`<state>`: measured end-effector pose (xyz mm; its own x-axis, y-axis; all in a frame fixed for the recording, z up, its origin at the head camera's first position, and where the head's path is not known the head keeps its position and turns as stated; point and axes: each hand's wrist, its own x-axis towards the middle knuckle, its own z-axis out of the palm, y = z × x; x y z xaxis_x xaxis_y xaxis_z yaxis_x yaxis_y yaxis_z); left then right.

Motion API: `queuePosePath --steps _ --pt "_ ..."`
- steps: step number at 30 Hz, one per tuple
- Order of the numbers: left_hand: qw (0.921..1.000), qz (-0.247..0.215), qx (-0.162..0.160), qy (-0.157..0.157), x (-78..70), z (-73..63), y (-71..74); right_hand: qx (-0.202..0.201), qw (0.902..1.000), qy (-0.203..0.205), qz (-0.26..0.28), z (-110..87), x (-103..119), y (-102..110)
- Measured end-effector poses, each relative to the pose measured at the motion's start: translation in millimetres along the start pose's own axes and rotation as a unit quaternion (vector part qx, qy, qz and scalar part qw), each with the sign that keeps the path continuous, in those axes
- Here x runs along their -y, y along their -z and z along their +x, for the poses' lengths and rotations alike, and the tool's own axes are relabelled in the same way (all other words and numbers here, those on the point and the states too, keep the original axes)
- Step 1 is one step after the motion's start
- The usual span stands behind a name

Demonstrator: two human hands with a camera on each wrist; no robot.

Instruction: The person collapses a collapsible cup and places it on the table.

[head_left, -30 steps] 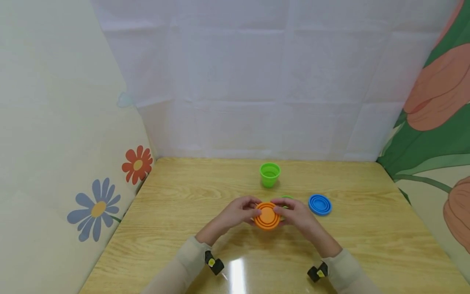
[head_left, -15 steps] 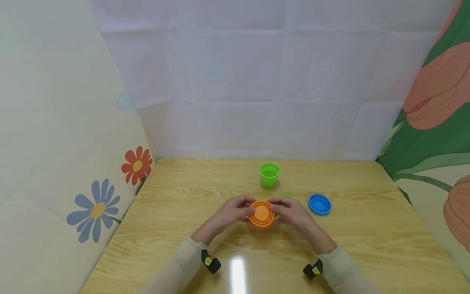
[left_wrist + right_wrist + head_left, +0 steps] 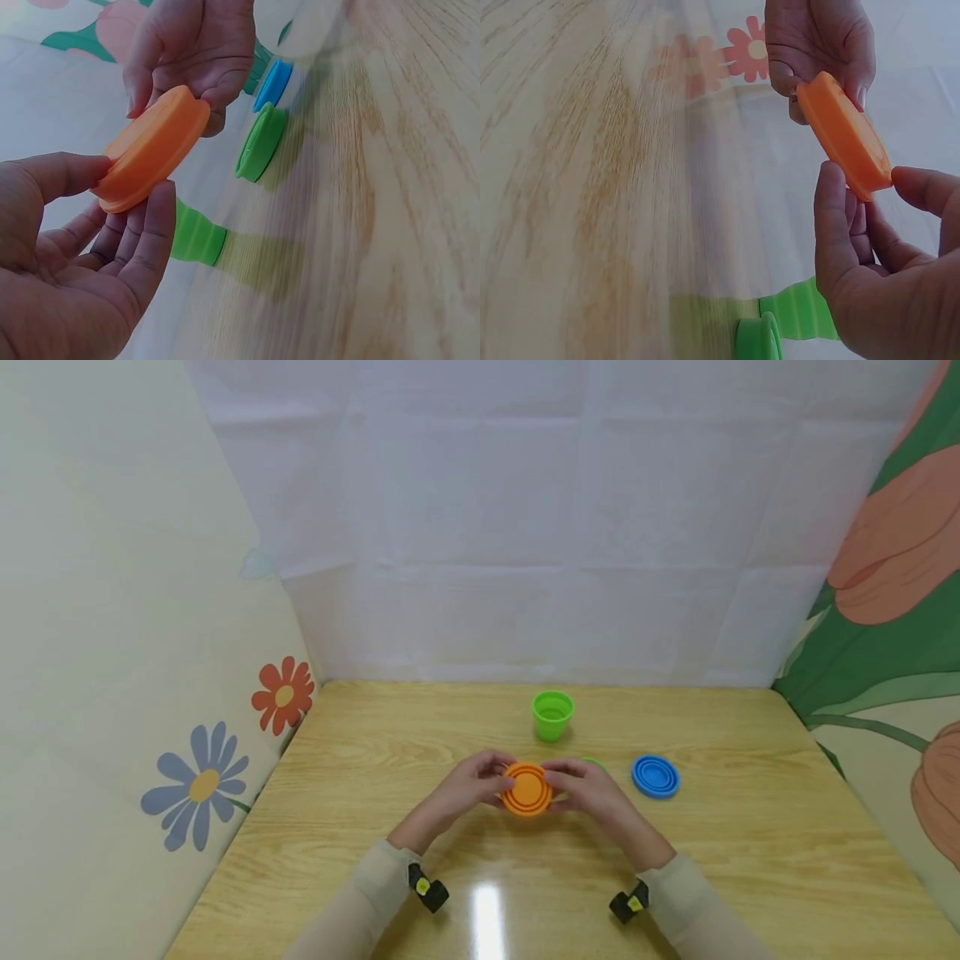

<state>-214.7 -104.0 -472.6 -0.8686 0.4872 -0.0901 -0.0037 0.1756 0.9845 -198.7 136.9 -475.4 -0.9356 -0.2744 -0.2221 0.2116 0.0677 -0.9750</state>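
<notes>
Between my two hands, lifted above the table, is an orange collapsible cup (image 3: 527,789), folded flat into a ringed disc. My left hand (image 3: 472,787) pinches its left edge, thumb on the upper face and fingers beneath. On the opposite edge, my right hand (image 3: 588,793) pinches it the same way. The left wrist view shows the orange cup (image 3: 154,150) tilted, with the left thumb and fingertips on its rim. In the right wrist view, the orange cup (image 3: 846,136) sits between the right thumb and fingers.
An expanded green cup (image 3: 552,716) stands toward the back of the wooden table (image 3: 375,735). A flat green cup (image 3: 261,142) lies behind my right hand, mostly hidden in the head view. A flat blue cup (image 3: 656,777) lies farther right.
Both hands have moved slightly left and away from me, carrying the orange cup with them. The green and blue cups stay where they were.
</notes>
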Motion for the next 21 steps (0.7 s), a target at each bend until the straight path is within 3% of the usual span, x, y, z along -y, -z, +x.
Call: queuePosePath --steps 5,10,17,21 --pt "0.9997 -0.001 -0.015 -0.020 0.9 0.5 2.9 -0.010 0.9999 -0.002 0.012 1.1 1.7 -2.4" --pt "0.9962 0.046 -0.045 -0.059 -1.3 -0.1 4.2 -0.017 0.9990 -0.010 0.041 2.8 0.8 -2.6" --pt "0.9837 0.115 -0.063 -0.123 -3.5 -0.8 4.0 -0.015 0.9973 -0.026 0.067 4.2 -0.5 -2.8" --pt "0.9692 0.156 -0.063 -0.180 -1.8 -1.6 1.7 -0.003 0.9963 -0.026 0.082 5.2 -2.3 -2.9"
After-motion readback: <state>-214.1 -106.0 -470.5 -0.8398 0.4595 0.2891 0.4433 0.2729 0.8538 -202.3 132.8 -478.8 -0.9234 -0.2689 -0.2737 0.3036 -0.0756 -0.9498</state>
